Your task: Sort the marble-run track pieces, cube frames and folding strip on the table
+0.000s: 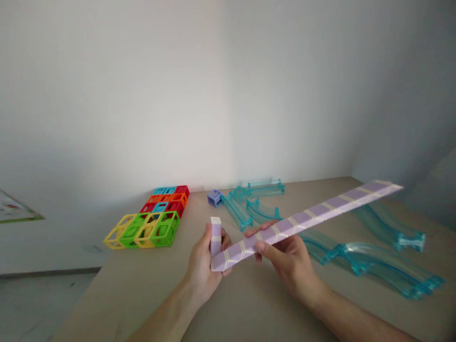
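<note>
A long lavender strip (317, 213) with pale cross lines slants up to the right above the table. My right hand (294, 263) is closed on it, thumb on the near face and fingers behind. At the strip's lower left end stands a short lavender piece (215, 236) with a pale top, meeting the strip at an angle. Whether the two are joined or only touching, I cannot tell. My left hand (200, 266) is closed around the short piece, with its fingers partly hidden behind the strip.
Clear teal track pieces (237, 211) lie behind my hands, and curved teal tracks (377, 263) lie to the right. A purple cube frame (214, 198) rests near the wall. Several coloured cube frames (166, 228) stand at the table's (142, 285) left edge.
</note>
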Demonstrator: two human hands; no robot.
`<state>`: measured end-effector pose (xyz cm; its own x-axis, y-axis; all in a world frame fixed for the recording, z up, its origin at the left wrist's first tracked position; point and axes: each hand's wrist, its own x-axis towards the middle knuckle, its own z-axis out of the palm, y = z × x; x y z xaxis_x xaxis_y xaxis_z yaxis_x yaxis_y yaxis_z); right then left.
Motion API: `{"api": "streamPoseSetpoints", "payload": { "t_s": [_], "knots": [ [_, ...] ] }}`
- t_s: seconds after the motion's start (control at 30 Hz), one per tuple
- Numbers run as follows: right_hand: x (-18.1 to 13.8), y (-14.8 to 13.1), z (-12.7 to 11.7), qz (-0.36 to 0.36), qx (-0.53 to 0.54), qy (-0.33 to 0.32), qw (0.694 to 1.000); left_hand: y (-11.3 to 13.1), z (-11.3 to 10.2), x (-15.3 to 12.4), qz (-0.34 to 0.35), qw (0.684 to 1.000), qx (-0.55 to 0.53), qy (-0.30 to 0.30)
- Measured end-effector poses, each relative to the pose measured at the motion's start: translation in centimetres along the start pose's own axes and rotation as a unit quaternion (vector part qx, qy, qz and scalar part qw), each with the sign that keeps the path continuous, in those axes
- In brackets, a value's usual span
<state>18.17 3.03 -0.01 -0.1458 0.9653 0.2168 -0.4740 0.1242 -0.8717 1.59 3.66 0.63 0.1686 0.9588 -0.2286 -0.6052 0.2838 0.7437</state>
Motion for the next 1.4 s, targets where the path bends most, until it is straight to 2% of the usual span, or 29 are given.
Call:
{"api": "streamPoseSetpoints", "payload": {
  "t_s": [0.2, 0.33, 0.43, 0.5, 0.6, 0.73, 0.93, 1.07, 1.17, 1.27, 1.4],
  "knots": [
    [0.0, 0.2, 0.2, -0.020, -0.081, 0.086, 0.993, 0.0, -0.2, 0.0, 0.202, 0.978, 0.023, 0.046],
    [0.3, -0.4, 0.0, -0.040, -0.112, 0.168, 0.979, -0.4, -0.8, -0.5, 0.269, 0.956, 0.113, 0.024],
    [0.7, -0.7, -0.4, -0.056, -0.114, 0.203, 0.971, -0.6, -1.3, -0.5, 0.246, 0.956, 0.157, -0.012],
    [0.9, -0.6, -0.7, -0.055, -0.086, 0.197, 0.975, -0.7, -1.4, -0.3, 0.219, 0.961, 0.165, -0.019],
    [0.9, 0.0, -0.9, -0.023, -0.052, 0.144, 0.988, -0.8, -1.4, 0.0, 0.197, 0.969, 0.149, -0.025],
    [0.5, 0.5, -0.3, 0.031, -0.067, 0.077, 0.994, -0.9, -1.6, 0.2, 0.185, 0.971, 0.142, -0.058],
    [0.2, -0.1, 0.2, 0.039, -0.114, 0.051, 0.991, -0.8, -1.9, 0.2, 0.193, 0.965, 0.178, -0.009],
    [0.3, -0.2, 0.3, 0.048, -0.115, 0.062, 0.990, -0.4, -1.2, 0.0, 0.124, 0.977, 0.174, -0.025],
    [0.5, 0.0, 0.3, 0.053, -0.120, 0.066, 0.989, -0.2, -0.8, -0.1, 0.081, 0.980, 0.182, -0.013],
    [0.5, 0.1, 0.2, 0.044, -0.132, 0.072, 0.988, -0.1, -0.8, -0.1, 0.060, 0.979, 0.194, 0.005],
    [0.3, -0.2, 0.3, 0.032, -0.153, 0.069, 0.985, 0.1, -0.9, -0.1, 0.050, 0.978, 0.203, -0.002]
  ]
}}
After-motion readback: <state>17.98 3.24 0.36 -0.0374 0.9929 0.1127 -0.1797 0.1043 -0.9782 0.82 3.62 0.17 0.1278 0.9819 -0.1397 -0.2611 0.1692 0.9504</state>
